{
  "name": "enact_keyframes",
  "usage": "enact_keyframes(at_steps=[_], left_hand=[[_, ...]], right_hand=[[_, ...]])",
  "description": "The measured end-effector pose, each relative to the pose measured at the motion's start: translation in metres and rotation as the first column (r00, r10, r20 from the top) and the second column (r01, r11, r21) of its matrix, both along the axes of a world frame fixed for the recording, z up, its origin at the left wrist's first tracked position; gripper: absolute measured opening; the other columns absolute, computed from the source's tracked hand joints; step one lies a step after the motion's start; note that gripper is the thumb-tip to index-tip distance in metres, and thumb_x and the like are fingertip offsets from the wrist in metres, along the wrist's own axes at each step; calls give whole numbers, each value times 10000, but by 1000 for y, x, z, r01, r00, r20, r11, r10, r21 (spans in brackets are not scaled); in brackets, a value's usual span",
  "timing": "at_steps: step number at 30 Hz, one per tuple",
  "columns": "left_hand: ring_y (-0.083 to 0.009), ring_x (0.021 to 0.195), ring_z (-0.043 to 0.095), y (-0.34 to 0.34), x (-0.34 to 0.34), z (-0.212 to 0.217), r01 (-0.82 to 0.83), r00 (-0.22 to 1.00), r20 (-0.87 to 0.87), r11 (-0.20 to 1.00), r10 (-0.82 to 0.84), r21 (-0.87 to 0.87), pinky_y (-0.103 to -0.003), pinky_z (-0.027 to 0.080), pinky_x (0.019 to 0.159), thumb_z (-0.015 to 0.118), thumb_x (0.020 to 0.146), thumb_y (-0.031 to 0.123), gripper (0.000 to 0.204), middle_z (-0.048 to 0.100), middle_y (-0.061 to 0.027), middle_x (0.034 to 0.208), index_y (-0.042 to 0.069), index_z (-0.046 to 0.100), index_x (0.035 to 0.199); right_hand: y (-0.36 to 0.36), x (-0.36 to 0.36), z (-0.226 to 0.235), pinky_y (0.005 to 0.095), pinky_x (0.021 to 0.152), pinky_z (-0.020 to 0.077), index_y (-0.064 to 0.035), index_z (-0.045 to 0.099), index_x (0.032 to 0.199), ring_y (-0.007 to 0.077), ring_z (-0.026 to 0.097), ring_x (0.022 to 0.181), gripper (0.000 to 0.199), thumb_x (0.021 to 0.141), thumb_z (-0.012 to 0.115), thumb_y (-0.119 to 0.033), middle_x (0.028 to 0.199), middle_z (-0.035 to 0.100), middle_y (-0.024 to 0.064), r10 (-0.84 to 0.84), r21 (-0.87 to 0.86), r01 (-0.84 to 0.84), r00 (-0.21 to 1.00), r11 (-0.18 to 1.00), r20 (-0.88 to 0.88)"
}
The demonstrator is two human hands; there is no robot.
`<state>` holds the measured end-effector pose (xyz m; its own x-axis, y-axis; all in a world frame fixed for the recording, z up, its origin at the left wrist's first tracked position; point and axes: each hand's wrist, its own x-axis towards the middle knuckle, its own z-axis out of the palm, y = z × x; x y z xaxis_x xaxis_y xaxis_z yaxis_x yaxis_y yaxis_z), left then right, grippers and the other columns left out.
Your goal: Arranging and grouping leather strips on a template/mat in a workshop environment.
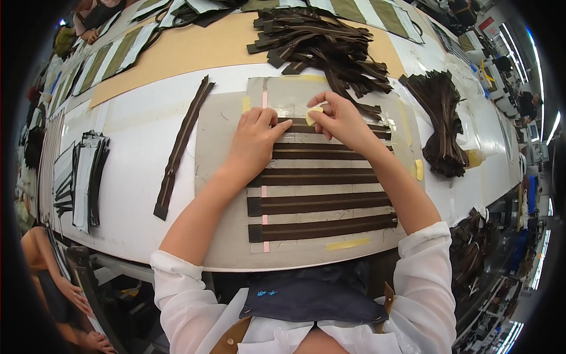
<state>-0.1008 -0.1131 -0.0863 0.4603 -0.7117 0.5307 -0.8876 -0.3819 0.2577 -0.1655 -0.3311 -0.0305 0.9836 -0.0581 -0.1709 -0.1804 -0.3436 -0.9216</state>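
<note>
Five brown zippers [321, 176] lie in rows on the grey board [221, 236], centre of the head view. The left hand [253, 138] rests, fingers bunched, on the top zipper [299, 126]; the right hand [342, 121] pinches a yellow piece [313, 117] (chalk, perhaps). These rows look laid out; the zipper pile [318, 41], upper centre, seems left.

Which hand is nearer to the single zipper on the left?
Left. The left hand is to the right of this zipper; the right hand is farther right, pinching a yellow piece.
</note>
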Motion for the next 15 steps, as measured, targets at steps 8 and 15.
enact_keyframes(at_steps=[8,15], left_hand=[[-248,1020,545,4,2,-9,-18,996,-85,998,13,-55,-388,437,947,582,767,-47,427,562,-54,1001,108,724,1139],[-253,1023,535,6,2,-9,-20,994,-111,996,10,-91,-390,428,966,589,758,-48,409,556,-58,998,100,727,1114]], right_hand=[[8,32,-41,231,519,376,13,632,970,51,485,548,113,931,631,-92,618,583,-1,-60,-117,71,994,991,96],[10,35,-46,186,541,367,0,628,1009,10,491,601,125,952,638,-110,701,603,-42,-48,-103,52,998,993,41]])
